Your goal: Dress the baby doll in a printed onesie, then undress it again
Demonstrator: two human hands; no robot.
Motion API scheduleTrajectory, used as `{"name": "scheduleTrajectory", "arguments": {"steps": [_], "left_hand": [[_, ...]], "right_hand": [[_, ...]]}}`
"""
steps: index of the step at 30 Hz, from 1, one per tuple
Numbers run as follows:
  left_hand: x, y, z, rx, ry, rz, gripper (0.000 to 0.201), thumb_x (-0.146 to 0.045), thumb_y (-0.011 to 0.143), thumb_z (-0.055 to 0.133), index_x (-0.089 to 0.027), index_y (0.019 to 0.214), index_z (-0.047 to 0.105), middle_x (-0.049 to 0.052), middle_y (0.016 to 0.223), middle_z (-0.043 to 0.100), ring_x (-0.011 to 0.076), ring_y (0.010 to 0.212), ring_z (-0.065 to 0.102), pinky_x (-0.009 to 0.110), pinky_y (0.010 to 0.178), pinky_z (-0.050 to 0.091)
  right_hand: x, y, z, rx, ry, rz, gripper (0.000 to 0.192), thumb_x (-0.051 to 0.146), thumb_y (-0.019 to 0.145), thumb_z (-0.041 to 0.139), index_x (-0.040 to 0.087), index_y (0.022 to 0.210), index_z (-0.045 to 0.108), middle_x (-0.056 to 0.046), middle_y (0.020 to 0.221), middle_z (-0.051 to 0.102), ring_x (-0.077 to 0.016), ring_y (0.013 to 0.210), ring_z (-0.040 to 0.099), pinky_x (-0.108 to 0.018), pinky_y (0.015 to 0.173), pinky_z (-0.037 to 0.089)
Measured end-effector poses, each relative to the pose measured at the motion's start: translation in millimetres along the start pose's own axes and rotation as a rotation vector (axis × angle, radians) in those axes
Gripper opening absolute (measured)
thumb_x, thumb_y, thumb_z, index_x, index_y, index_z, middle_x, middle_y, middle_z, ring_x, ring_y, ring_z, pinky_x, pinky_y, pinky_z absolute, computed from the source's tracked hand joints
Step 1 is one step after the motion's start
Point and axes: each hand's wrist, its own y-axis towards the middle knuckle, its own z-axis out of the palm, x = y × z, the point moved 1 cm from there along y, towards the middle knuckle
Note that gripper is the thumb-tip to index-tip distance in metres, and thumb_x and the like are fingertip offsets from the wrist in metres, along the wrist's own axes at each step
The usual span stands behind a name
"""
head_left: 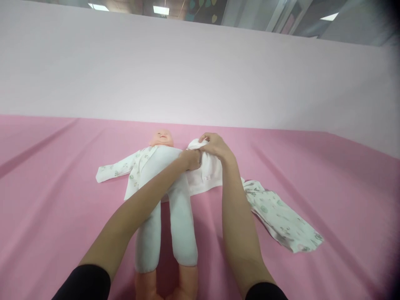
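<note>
Doll (165,166) lies on its back in the middle of the pink sheet (62,187), head away from the camera and both legs pointing toward it, bare feet at the bottom edge of the view. One doll is in sight, with one white body, two pale legs and one head. Around its chest sits one printed top (134,164), open at the front: the sleeve on the left of the picture lies flat and stretched out sideways, while the other half is bunched up on the right, beside the doll's shoulder. Both hands work at that bunched half. The left hand (191,159) is closed with its fingers curled in, touching the doll's side and the white cloth there; whether it grips the doll's arm or only the cloth cannot be told. The right hand (215,146) sits just beyond it, fingers bent and pinching the upper edge of the top's white lining. One more garment, printed pants (281,216), lies flat on the sheet to the right, partly under the right forearm. Two black cuffs show at the bottom edge.
</note>
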Motion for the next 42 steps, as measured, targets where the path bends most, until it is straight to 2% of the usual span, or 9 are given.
{"name": "scheduleTrajectory", "arguments": {"steps": [7,14,24,29,32,35,37,40,42], "left_hand": [[14,-16,-15.2,-0.034,0.074,-0.063,0.044,-0.034,0.08,0.055,-0.008,0.115,0.061,0.02,0.12,0.06,0.0347,0.116,0.052,0.047,0.1,0.035],[46,-48,-29.0,-0.173,-0.063,-0.14,0.04,-0.035,0.087,0.049,-0.011,0.117,0.06,0.016,0.11,0.066,0.0263,0.101,0.06,0.034,0.088,0.043],[76,-54,-43.5,-0.596,-0.486,-0.23,0.033,-0.026,0.092,0.034,-0.015,0.078,0.062,0.007,0.087,0.065,0.016,0.081,0.058,0.027,0.079,0.043],[83,-54,-43.6,-0.531,-0.767,-0.309,0.035,-0.037,0.091,0.04,-0.015,0.068,0.056,0.004,0.072,0.058,0.0138,0.07,0.054,0.026,0.068,0.044],[88,-60,-43.8,-0.396,-1.116,-0.268,0.01,-0.021,0.079,0.056,-0.013,0.083,0.06,0.002,0.073,0.058,0.0099,0.063,0.053,0.024,0.062,0.045],[88,-66,-45.4,-0.327,-1.393,-0.229,0.035,-0.004,0.068,0.061,-0.013,0.102,0.059,0.003,0.082,0.059,0.0081,0.066,0.057,0.025,0.066,0.048],[87,-67,-46.4,-0.359,-1.458,-0.261,0.041,0.001,0.067,0.057,-0.013,0.106,0.058,0.001,0.079,0.057,0.0073,0.064,0.056,0.024,0.065,0.049],[86,-64,-46.9,-0.418,-1.458,-0.32,0.042,0.005,0.067,0.052,-0.013,0.104,0.059,-0.001,0.073,0.054,0.0062,0.059,0.052,0.024,0.061,0.048],[87,-63,-46.8,-0.424,-1.457,-0.328,0.041,0.005,0.067,0.053,-0.014,0.103,0.061,-0.001,0.074,0.055,0.006,0.059,0.052,0.024,0.061,0.048]], "right_hand": [[13,-3,14,0.04,0.041,-0.008,0.021,0.014,0.058,0.064,0.017,0.079,0.062,-0.001,0.082,0.061,-0.0136,0.072,0.053,-0.022,0.061,0.038],[14,1,26,0.082,0.142,-0.053,0.018,0.015,0.065,0.06,0.016,0.081,0.066,-0.002,0.087,0.064,-0.0133,0.073,0.055,-0.024,0.07,0.043],[62,-15,77,-0.006,0.129,-0.152,0.025,0.008,0.068,0.052,0.019,0.087,0.063,-0.006,0.091,0.067,-0.0208,0.088,0.061,-0.03,0.08,0.046],[74,-28,67,0.22,0.15,-0.249,0.029,0.01,0.066,0.054,0.019,0.092,0.061,-0.004,0.085,0.065,-0.0198,0.08,0.059,-0.03,0.073,0.048],[75,-34,45,0.448,0.199,-0.337,0.026,0.009,0.067,0.052,0.019,0.087,0.064,-0.003,0.09,0.065,-0.018,0.085,0.059,-0.027,0.075,0.048],[64,-33,21,0.601,0.318,-0.271,0.021,0.014,0.072,0.054,0.019,0.09,0.064,-0.003,0.088,0.065,-0.0163,0.08,0.061,-0.026,0.072,0.049],[46,-27,8,0.464,0.325,-0.134,0.017,0.017,0.076,0.056,0.018,0.09,0.064,-0.005,0.084,0.065,-0.0162,0.077,0.062,-0.027,0.072,0.049],[11,-15,-2,0.123,-0.092,0.087,0.008,0.009,0.068,0.062,0.017,0.066,0.06,-0.005,0.066,0.059,-0.0166,0.067,0.058,-0.027,0.064,0.044],[-11,-10,-1,0.156,-0.308,0.189,0.021,0.006,0.063,0.062,0.018,0.05,0.051,-0.002,0.052,0.049,-0.0144,0.055,0.049,-0.027,0.055,0.039]]}}
